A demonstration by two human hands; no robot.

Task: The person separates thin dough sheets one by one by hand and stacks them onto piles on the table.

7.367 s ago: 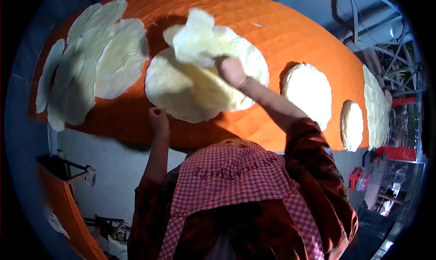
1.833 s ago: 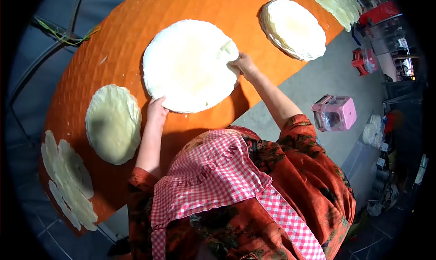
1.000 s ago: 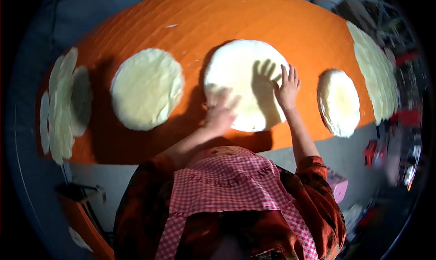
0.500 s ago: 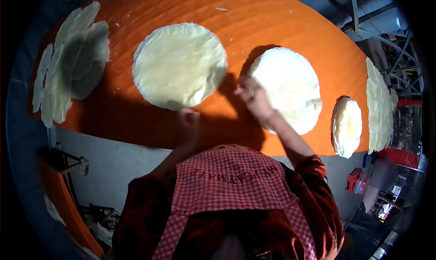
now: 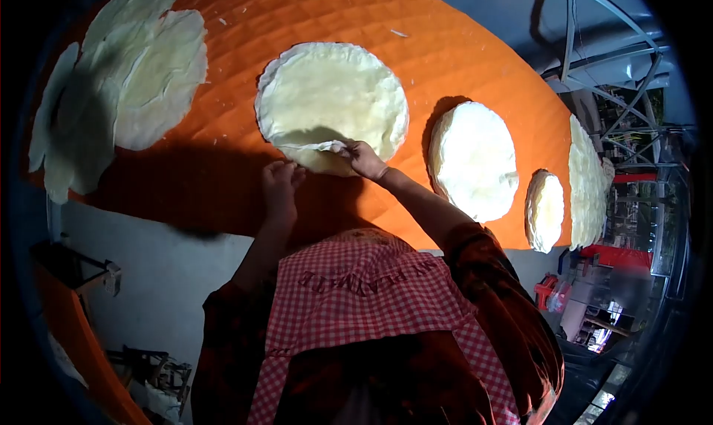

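On the orange-covered bench [image 5: 460,68] before me | round stack [image 5: 375,102], between loose sheets [image 5: 160,83] and a whiter stack [image 5: 475,157] | risk: thin top sheet [image 5: 319,76] could tear if I pull unevenly | look: creamy, rumpled rim, near edge [image 5: 318,147] raised | right hand [image 5: 362,160]: fingers pinching that edge; left hand [image 5: 282,184]: near rim, grip unclear

A red-and-white gingham apron [image 5: 356,313] bears dark lettering [image 5: 324,284], with checked straps [image 5: 484,365] running near at left and right over a dark red shirt [image 5: 516,306], seemingly patterned, its sleeves [image 5: 475,250] short.
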